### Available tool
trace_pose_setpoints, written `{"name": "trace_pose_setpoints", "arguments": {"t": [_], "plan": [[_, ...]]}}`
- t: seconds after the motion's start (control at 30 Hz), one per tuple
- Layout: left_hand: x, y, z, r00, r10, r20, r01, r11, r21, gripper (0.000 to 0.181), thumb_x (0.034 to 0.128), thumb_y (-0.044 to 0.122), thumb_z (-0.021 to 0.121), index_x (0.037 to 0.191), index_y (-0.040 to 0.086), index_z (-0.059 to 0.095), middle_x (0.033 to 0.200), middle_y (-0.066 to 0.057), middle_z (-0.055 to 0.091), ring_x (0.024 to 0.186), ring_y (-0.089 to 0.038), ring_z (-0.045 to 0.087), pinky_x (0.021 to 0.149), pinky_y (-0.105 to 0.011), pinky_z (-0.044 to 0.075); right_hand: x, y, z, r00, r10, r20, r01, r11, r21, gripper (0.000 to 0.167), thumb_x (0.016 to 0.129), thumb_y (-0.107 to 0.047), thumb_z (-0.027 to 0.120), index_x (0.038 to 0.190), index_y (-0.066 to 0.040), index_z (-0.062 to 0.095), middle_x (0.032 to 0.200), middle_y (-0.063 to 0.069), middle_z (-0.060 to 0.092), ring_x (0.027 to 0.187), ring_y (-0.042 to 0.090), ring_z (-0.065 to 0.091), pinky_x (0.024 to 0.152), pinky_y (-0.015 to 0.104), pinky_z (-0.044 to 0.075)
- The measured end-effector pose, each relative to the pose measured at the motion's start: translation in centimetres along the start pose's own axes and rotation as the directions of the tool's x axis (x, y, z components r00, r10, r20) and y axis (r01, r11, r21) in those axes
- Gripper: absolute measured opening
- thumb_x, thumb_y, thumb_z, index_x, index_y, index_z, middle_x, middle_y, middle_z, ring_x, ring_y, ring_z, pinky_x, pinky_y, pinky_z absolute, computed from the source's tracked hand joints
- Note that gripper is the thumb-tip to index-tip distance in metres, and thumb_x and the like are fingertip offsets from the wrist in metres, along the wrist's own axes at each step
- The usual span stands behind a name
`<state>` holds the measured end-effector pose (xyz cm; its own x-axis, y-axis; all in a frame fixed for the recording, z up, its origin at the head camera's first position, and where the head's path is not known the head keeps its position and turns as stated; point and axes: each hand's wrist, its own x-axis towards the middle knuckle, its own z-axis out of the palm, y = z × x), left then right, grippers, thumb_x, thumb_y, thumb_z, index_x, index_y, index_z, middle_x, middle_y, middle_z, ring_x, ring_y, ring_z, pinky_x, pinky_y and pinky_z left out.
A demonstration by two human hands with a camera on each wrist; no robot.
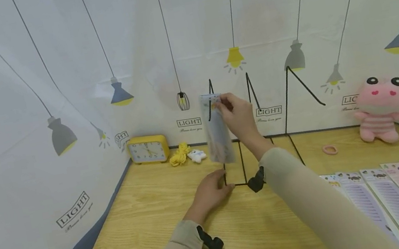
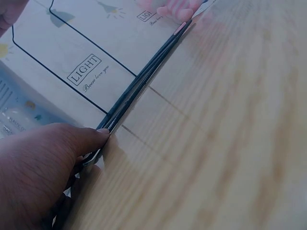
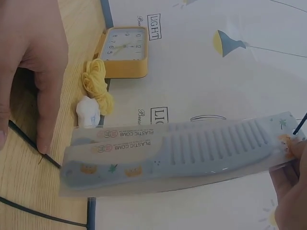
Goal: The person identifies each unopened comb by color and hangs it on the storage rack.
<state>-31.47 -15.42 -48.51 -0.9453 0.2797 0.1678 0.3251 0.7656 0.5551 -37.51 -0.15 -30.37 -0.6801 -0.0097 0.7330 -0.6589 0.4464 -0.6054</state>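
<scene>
A black wire display rack (image 1: 243, 163) with angled prongs stands on the wooden table against the curtain. In the head view my right hand (image 1: 239, 115) pinches the top edge of packaged plastic combs (image 1: 219, 139) at the left prong. The right wrist view shows two overlapping clear packets with blue combs (image 3: 216, 148), hanging with handles down; the prong tip reaches their top end. Low at the rack's front left corner is my left hand (image 1: 211, 191). In the left wrist view its thumb presses on the base wire, with fingers curled beneath.
Behind the rack's left side are a yellow alarm clock (image 1: 148, 149), a yellow cord bundle (image 1: 180, 154) and a small white figure (image 1: 197, 155). To the right sit a pink ring (image 1: 330, 149), a pink plush toy (image 1: 377, 111) and several purple and pink packets (image 1: 389, 198).
</scene>
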Motion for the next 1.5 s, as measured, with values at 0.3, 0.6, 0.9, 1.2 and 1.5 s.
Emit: {"name": "trace_pose_setpoints", "arguments": {"t": [0.3,0.6,0.9,1.2,1.5], "plan": [[0.0,0.0,0.1,1.000,-0.001,0.007,0.001,1.000,-0.002,0.062,0.0979,0.044,0.065,0.148,0.010,0.052,0.150,-0.008,0.051,0.138,-0.029,0.047,0.114,-0.047,0.038,0.2,0.4,0.2,0.999,0.047,0.004,-0.047,0.999,0.014,0.019,0.098,-0.017,0.068,0.111,-0.002,0.070,0.103,0.010,0.074,0.091,0.020,0.071,0.080,0.031,0.060],[-0.2,0.1,-0.1,1.000,0.004,0.003,-0.004,1.000,-0.013,0.061,0.0982,0.043,0.064,0.148,0.010,0.051,0.150,-0.009,0.050,0.138,-0.029,0.046,0.114,-0.047,0.038,0.0,0.5,0.2,0.997,0.080,0.011,-0.080,0.997,0.015,0.021,0.097,-0.014,0.070,0.114,-0.001,0.067,0.111,0.012,0.072,0.101,0.022,0.070,0.086,0.028,0.058],[-0.1,0.1,-0.1,1.000,0.007,0.008,-0.007,1.000,0.002,0.062,0.0980,0.044,0.064,0.148,0.010,0.051,0.151,-0.009,0.050,0.139,-0.028,0.046,0.115,-0.046,0.037,-0.8,1.1,-0.4,0.996,0.084,-0.010,-0.083,0.995,0.057,0.027,0.094,-0.022,0.073,0.110,-0.001,0.068,0.102,0.010,0.072,0.092,0.021,0.070,0.084,0.032,0.059],[-0.2,0.3,-0.4,1.000,-0.004,0.004,0.004,1.000,-0.001,0.062,0.0974,0.046,0.064,0.148,0.011,0.052,0.150,-0.007,0.051,0.138,-0.029,0.047,0.113,-0.047,0.039,-1.4,1.7,-1.3,0.987,0.162,0.025,-0.163,0.986,0.046,0.039,0.092,-0.040,0.073,0.111,-0.006,0.067,0.102,0.007,0.070,0.093,0.021,0.066,0.088,0.037,0.056],[-0.2,0.1,-0.2,1.000,0.006,0.012,-0.005,1.000,-0.015,0.063,0.0979,0.045,0.064,0.149,0.011,0.050,0.152,-0.007,0.049,0.140,-0.028,0.045,0.115,-0.047,0.037,-2.5,2.0,-2.2,0.981,0.166,0.102,-0.171,0.984,0.043,0.043,0.092,-0.042,0.073,0.108,-0.003,0.067,0.100,0.008,0.071,0.093,0.022,0.068,0.087,0.038,0.057]]}}
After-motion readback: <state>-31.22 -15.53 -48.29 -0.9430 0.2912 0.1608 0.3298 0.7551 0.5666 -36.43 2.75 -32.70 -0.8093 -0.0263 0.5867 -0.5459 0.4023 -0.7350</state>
